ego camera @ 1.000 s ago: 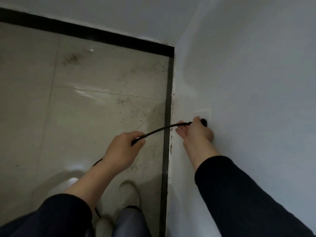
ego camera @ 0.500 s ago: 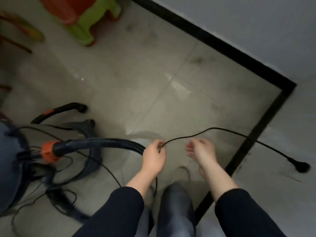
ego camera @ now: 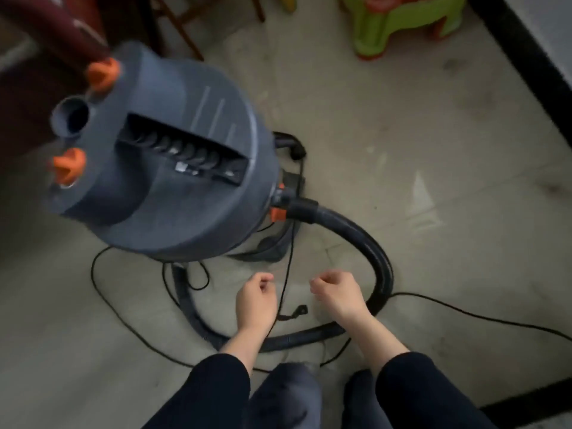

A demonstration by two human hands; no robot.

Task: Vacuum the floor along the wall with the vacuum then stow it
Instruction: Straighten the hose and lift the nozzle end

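The grey vacuum canister (ego camera: 173, 168) with orange clips stands on the floor at upper left. Its black hose (ego camera: 376, 252) leaves the canister's right side and loops round beneath my hands. The thin black power cord (ego camera: 288, 267) runs down the floor between my hands, and another stretch of it trails off to the right. My left hand (ego camera: 255, 300) and my right hand (ego camera: 337, 297) hover side by side above the hose loop. Both have curled fingers with nothing visibly in them. The cord passes just right of my left hand without clearly touching it.
A green and orange plastic stool (ego camera: 402, 23) stands at the top right. Dark wooden furniture legs (ego camera: 182, 26) are behind the canister. A black skirting strip (ego camera: 526, 66) and the white wall run down the right side. Loose cord loops (ego camera: 130, 323) lie on the floor at left.
The view swung from the wall socket left to the vacuum. My right hand left the plug. My left hand, which gripped the cord, no longer visibly holds it.
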